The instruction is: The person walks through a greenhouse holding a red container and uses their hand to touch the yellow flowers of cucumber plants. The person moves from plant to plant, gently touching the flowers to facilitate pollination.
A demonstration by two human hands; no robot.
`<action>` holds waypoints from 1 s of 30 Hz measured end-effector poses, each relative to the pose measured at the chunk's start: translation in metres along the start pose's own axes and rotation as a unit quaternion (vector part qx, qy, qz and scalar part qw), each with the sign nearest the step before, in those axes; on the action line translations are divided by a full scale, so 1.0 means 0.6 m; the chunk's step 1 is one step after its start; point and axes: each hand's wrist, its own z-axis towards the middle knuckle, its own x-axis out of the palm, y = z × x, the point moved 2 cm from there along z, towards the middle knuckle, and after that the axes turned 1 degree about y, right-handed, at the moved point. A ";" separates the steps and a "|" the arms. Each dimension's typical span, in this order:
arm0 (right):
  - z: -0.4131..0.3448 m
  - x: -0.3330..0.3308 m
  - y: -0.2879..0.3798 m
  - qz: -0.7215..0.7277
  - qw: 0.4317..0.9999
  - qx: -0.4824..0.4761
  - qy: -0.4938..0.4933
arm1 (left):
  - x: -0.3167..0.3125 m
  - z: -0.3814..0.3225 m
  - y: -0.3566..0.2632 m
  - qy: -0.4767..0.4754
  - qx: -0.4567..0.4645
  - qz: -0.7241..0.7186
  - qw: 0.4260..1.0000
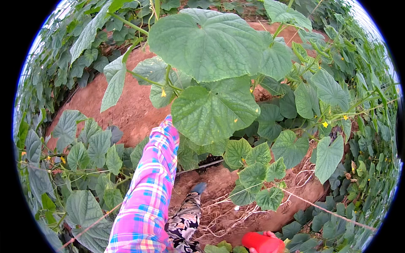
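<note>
A pink, blue and white plaid sleeve (148,177) reaches up from the bottom of the view, and its cuff ends beside a broad green cucumber leaf (212,110). My left hand is not visible past that cuff. Above it spreads another large leaf (205,44) with a small hole near its centre. At the bottom right, my right hand (269,234) is partly in view, its fingers around a smooth red object (262,243) whose kind I cannot tell. Small yellow flowers (325,124) dot the vines.
Thin cords (329,212) cross low on both sides among the vines. Reddish soil (126,91) shows between rows of dense foliage (95,151). Dry stems (218,218) lie near my patterned trouser leg (186,218) and dark shoe (199,188).
</note>
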 end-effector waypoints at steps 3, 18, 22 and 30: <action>0.025 0.005 0.036 -0.018 1.000 -0.011 0.006 | 0.021 0.014 0.009 0.019 0.002 0.010 1.000; 0.062 -0.062 0.049 0.027 0.995 -0.058 0.081 | -0.011 -0.178 0.055 0.019 -0.084 -0.024 0.996; 0.054 -0.110 0.005 0.023 0.993 -0.074 0.090 | -0.053 -0.192 0.074 0.007 -0.107 -0.054 0.993; 0.036 -0.199 -0.076 0.019 0.992 -0.095 0.075 | -0.037 -0.234 0.108 0.038 -0.092 0.039 0.994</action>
